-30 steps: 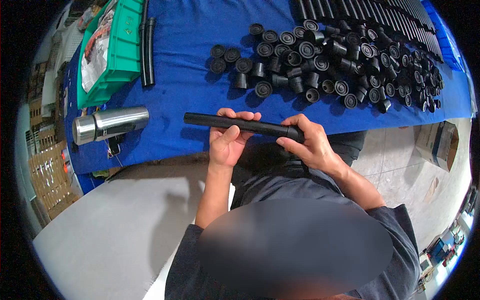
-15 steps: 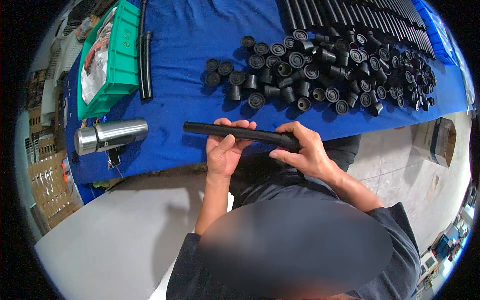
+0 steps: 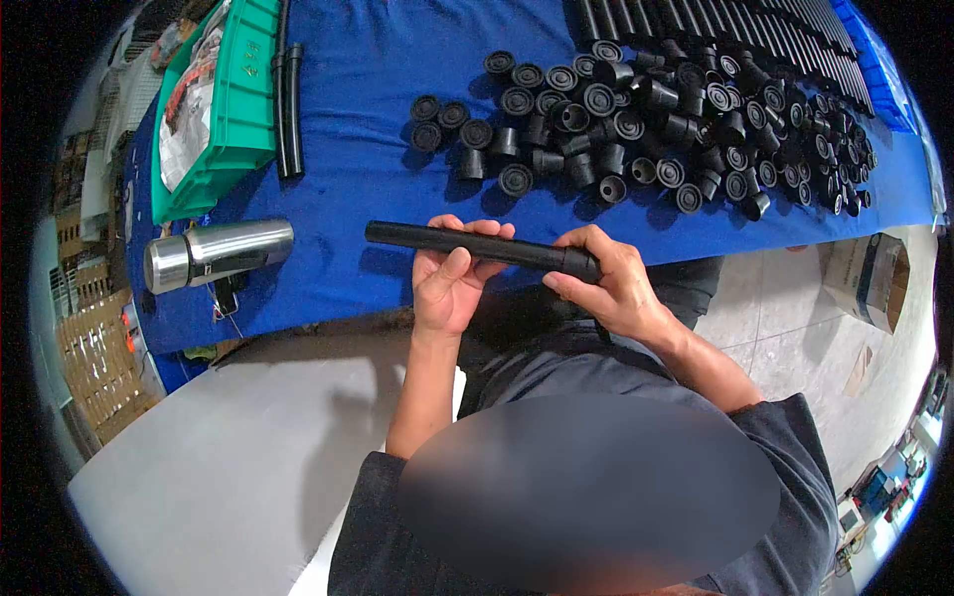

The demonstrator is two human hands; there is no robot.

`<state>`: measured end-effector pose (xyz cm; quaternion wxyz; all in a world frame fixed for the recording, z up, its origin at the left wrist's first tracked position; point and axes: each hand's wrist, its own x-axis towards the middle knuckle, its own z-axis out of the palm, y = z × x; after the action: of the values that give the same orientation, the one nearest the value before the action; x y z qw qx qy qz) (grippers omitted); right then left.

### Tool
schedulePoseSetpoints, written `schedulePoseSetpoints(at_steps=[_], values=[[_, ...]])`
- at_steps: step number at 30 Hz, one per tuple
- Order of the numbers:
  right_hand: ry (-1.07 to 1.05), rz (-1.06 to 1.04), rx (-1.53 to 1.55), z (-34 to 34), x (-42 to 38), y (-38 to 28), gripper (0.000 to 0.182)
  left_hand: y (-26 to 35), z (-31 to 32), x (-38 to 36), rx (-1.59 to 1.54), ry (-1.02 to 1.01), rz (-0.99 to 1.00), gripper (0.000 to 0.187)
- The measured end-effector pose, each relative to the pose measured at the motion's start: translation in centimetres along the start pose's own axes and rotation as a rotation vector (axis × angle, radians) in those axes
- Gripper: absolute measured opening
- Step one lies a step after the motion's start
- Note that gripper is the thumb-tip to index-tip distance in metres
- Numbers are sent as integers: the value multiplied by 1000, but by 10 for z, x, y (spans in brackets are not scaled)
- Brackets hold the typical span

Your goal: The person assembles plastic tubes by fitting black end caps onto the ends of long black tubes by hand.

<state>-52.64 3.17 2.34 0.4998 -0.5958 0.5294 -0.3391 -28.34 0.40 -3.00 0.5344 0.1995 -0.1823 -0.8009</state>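
Note:
A long black tube (image 3: 402, 234) lies across both hands above the table's front edge, its left end free. My left hand (image 3: 444, 293) is closed around its middle, thumb in front and fingertips behind. My right hand (image 3: 621, 288) grips the wider black end cap (image 3: 576, 262) at the tube's right end. The cap and tube are in line, and the hand partly hides the cap. Beyond the hands, many loose black caps (image 3: 515, 180) are scattered on the blue cloth (image 3: 358, 129), some upright, some on their sides.
Rows of black tubes (image 3: 696, 20) lie at the back right, beside a blue bin (image 3: 879, 70). At left are a green crate (image 3: 243, 109), two black tubes (image 3: 288, 119) and a steel flask (image 3: 238, 248). A cardboard box (image 3: 865, 278) stands on the floor at right.
The right fingers have shifted slightly around the cap, showing more of it. Both hands and the tube keep nearly the same place; the camera view has tilted a little.

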Motion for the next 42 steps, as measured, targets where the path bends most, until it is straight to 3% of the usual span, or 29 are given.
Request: schedulePoseSetpoints(at_steps=[6,10,15,18,22,25,29,33,38,42], values=[[43,-65,-73,2,2,10,43,0,6,2,-1,6,24,40],[107,-84,178,8,3,13,45,0,3,1,-8,25,15,39],[-104,289,286,-4,0,6,45,1,3,2,-9,18,0,39],[-15,69,159,2,0,13,43,3,4,1,-3,26,-12,42],[-35,36,114,-2,-4,5,41,1,-2,0,-8,-19,-22,42],[-44,146,203,-1,-3,7,41,2,2,2,5,-15,-29,40],[162,-326,-103,7,-1,16,41,3,4,2,15,25,-35,39],[55,-83,28,2,-4,7,39,4,1,3,12,21,-41,38],[-34,-6,94,0,-3,7,38,4,3,0,3,23,-38,36],[45,-72,23,1,-2,8,38,2,4,1,3,30,-32,37]])
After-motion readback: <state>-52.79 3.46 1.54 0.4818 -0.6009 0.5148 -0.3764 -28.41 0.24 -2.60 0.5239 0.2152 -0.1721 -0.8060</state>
